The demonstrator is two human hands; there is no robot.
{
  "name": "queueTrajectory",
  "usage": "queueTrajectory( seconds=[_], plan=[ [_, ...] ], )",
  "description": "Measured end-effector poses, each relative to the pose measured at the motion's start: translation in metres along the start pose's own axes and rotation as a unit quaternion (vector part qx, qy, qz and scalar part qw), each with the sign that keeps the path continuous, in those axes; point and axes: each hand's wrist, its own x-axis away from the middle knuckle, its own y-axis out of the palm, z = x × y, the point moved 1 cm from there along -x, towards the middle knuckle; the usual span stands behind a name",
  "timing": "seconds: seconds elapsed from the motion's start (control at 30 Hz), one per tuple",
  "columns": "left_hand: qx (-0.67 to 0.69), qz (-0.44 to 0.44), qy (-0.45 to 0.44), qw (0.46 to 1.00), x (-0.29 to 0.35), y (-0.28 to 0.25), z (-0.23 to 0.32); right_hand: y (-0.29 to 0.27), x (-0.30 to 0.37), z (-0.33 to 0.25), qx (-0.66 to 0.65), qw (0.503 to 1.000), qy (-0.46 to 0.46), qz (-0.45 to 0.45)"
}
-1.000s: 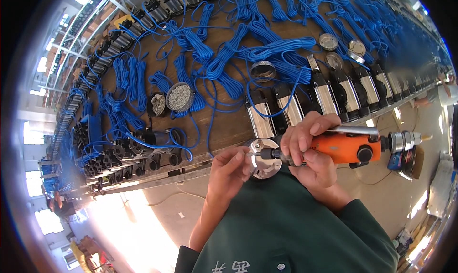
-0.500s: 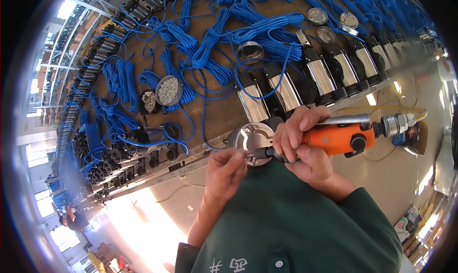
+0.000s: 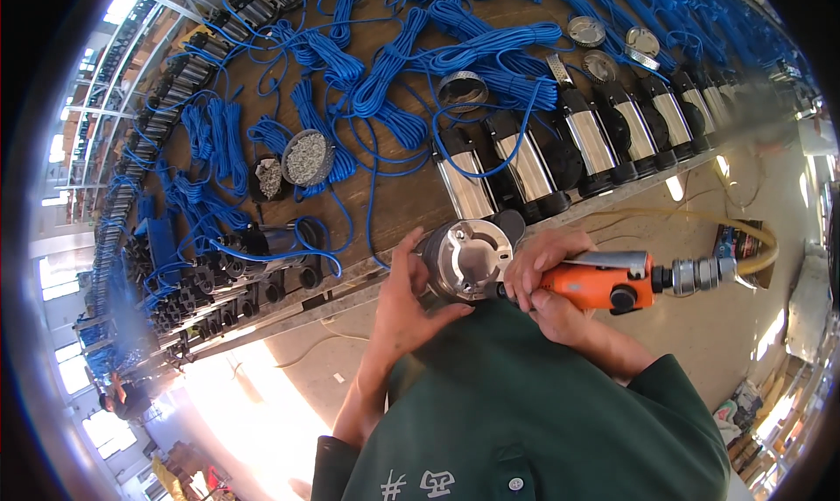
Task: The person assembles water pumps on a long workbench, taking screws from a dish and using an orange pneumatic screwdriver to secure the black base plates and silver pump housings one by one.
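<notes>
Between the spread left hand (image 3: 404, 301), its grip unclear, and the right hand (image 3: 530, 272) grasping an orange cylindrical power tool (image 3: 599, 286) sits a shiny round metal housing (image 3: 473, 258).

The left hand (image 3: 404, 300) is spread, its thumb (image 3: 452, 314) and fingers (image 3: 405, 256) curved well apart, the left forearm (image 3: 367, 392) rising steeply below. The right hand (image 3: 551, 282) is clenched, the right forearm (image 3: 623, 357) slanting up leftward.

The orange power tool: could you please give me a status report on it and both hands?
Right hand gripping orange power tool. Left hand open beside round metal housing. Silver-and-black cylinders just beyond housing.
</notes>
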Motion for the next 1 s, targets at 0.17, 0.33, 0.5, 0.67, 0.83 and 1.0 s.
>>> queueTrajectory(
  seconds=[0.17,0.33,0.5,0.67,0.83,1.0],
  plan=[
    [-0.008,-0.064,0.011,0.998,-0.009,-0.009,-0.022,0.012,-0.013,-0.010,0.178,0.979,0.010,-0.102],
    [0.404,-0.031,-0.126,0.906,0.001,-0.019,-0.043,0.027,-0.013,0.011,0.147,0.987,-0.057,-0.003],
    [0.523,0.140,-0.212,0.813,0.004,-0.028,-0.050,0.031,-0.015,-0.008,0.171,0.984,0.042,0.008],
    [0.501,0.127,-0.162,0.841,-0.001,-0.032,-0.023,0.017,-0.030,-0.034,0.086,0.995,-0.010,-0.040],
    [0.481,0.071,-0.150,0.861,-0.019,-0.010,0.033,0.016,-0.045,-0.039,-0.003,0.996,-0.079,0.046],
    [0.532,0.016,-0.175,0.828,-0.033,0.019,0.047,0.014,-0.043,-0.038,-0.030,0.993,-0.102,0.058]
  ],
)
